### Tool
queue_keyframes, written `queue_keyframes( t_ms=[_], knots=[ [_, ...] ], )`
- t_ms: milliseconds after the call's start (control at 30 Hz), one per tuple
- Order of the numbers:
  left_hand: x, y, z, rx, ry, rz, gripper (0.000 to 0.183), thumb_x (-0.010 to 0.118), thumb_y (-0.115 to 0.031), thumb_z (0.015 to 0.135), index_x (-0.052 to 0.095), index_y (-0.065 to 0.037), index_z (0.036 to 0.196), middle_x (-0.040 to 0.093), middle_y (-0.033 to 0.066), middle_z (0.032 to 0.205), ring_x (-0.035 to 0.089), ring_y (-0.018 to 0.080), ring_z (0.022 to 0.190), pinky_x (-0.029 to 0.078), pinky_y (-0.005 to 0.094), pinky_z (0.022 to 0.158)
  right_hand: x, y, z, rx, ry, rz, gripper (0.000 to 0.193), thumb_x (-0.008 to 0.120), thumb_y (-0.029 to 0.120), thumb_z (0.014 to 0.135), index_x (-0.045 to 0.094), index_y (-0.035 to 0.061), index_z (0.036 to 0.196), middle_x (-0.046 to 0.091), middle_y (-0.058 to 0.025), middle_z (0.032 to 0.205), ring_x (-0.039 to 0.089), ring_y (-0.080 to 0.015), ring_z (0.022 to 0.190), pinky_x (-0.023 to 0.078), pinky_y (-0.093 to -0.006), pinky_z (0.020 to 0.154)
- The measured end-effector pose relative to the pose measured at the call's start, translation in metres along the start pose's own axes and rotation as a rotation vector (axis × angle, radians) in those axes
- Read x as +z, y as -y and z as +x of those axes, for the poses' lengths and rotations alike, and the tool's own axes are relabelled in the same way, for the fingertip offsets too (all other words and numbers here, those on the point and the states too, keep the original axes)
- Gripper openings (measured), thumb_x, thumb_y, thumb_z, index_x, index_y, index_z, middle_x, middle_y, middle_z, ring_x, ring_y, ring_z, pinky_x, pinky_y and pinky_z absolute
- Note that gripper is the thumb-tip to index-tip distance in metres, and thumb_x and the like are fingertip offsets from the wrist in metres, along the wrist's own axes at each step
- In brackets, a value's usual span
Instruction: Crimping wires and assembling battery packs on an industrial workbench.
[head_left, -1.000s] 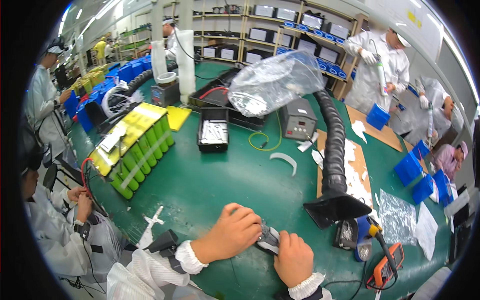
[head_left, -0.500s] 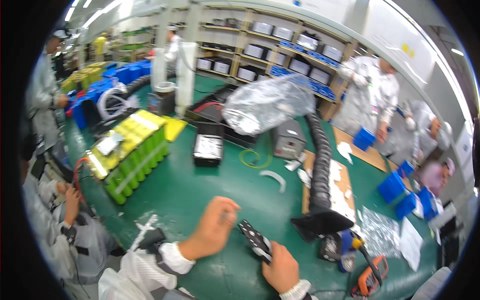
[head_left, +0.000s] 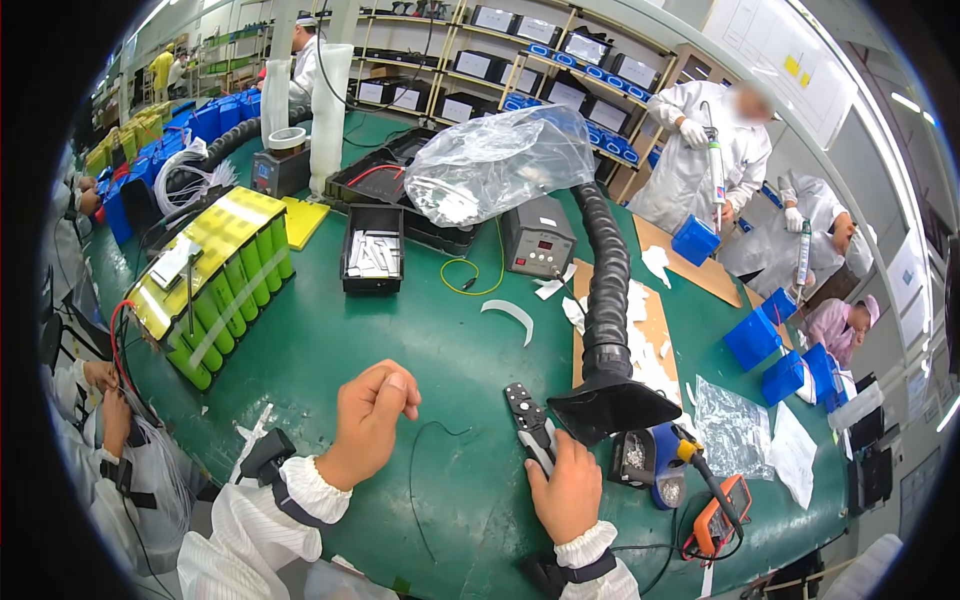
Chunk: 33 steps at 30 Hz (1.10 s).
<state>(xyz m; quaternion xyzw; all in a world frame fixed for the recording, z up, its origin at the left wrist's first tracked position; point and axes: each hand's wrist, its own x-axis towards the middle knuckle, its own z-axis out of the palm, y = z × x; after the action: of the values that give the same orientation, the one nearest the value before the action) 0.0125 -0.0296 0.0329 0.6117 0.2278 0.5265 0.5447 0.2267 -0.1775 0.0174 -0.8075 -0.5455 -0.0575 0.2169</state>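
A block of yellow-green cylindrical battery cells (head_left: 215, 285) is laid at ten o'clock on the green-topped work table (head_left: 400, 330). A shallow black tray of white strips (head_left: 373, 260) is set just right of it, near eleven o'clock. The left hand (head_left: 372, 412) is held at seven o'clock above the table, its fingers curled loosely with thumb and forefinger pinched together; a thin black wire (head_left: 425, 470) is seen running from just beside it across the table toward six o'clock, though whether it is gripped cannot be told. The right hand (head_left: 567, 490) is placed at five o'clock, closed around the handles of a pair of grey-and-black crimping pliers (head_left: 530, 425), whose head points toward twelve o'clock. A black ribbed extraction hose with flared hood (head_left: 607, 330) is positioned just right of the pliers. An orange handheld meter (head_left: 722, 512) is lodged at four o'clock.
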Motion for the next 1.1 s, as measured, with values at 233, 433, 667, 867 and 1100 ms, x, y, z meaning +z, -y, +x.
queue_keyframes(
  t_ms=[233,433,667,867,1100],
  knots=[
    [0.000,0.009,0.002,-0.104,-0.107,-0.025,0.017,0.053,-0.014,0.098,0.056,0.000,0.089,0.056,0.0025,0.083,0.052,0.0075,0.068,0.044,0.0232,0.062,-0.039,0.054,-0.033,-0.505,-0.452,0.550,0.030,0.070,0.000,0.078,0.062,0.0000,0.107,0.065,-0.0160,0.099,0.065,-0.0315,0.092,0.049,-0.0481,0.091],
    [0.001,0.008,-0.008,0.276,0.076,0.307,0.009,0.056,-0.008,0.094,0.055,-0.002,0.089,0.059,0.0090,0.085,0.055,0.0174,0.069,0.046,0.0293,0.063,-0.089,0.121,-0.111,-0.713,-0.583,1.547,0.012,0.071,0.003,0.072,0.062,0.0028,0.080,0.059,-0.0113,0.073,0.062,-0.0251,0.067,0.055,-0.0390,0.070],
    [0.022,0.010,0.024,0.241,0.113,0.479,0.017,0.065,-0.010,0.087,0.059,-0.003,0.101,0.062,0.0136,0.102,0.060,0.0304,0.084,0.048,0.0377,0.074,-0.110,0.136,-0.108,-0.856,-0.395,1.509,0.012,0.071,0.003,0.072,0.062,0.0033,0.079,0.059,-0.0114,0.072,0.062,-0.0255,0.066,0.054,-0.0385,0.068],
    [-0.004,0.030,0.015,0.282,0.186,1.000,0.035,0.068,-0.022,0.085,0.061,-0.006,0.115,0.057,0.0122,0.109,0.056,0.0300,0.099,0.044,0.0405,0.088,-0.113,0.135,-0.113,-0.868,-0.336,1.441,0.012,0.071,0.003,0.072,0.062,0.0037,0.079,0.059,-0.0114,0.072,0.062,-0.0258,0.065,0.054,-0.0381,0.066],
    [-0.008,0.040,-0.006,0.088,0.590,1.029,0.016,0.064,-0.022,0.087,0.064,-0.009,0.096,0.057,0.0073,0.096,0.056,0.0296,0.095,0.044,0.0414,0.085,-0.113,0.128,-0.109,-0.871,-0.240,1.211,0.012,0.071,0.002,0.071,0.062,0.0041,0.079,0.059,-0.0115,0.071,0.062,-0.0261,0.065,0.053,-0.0375,0.064]
  ],
)
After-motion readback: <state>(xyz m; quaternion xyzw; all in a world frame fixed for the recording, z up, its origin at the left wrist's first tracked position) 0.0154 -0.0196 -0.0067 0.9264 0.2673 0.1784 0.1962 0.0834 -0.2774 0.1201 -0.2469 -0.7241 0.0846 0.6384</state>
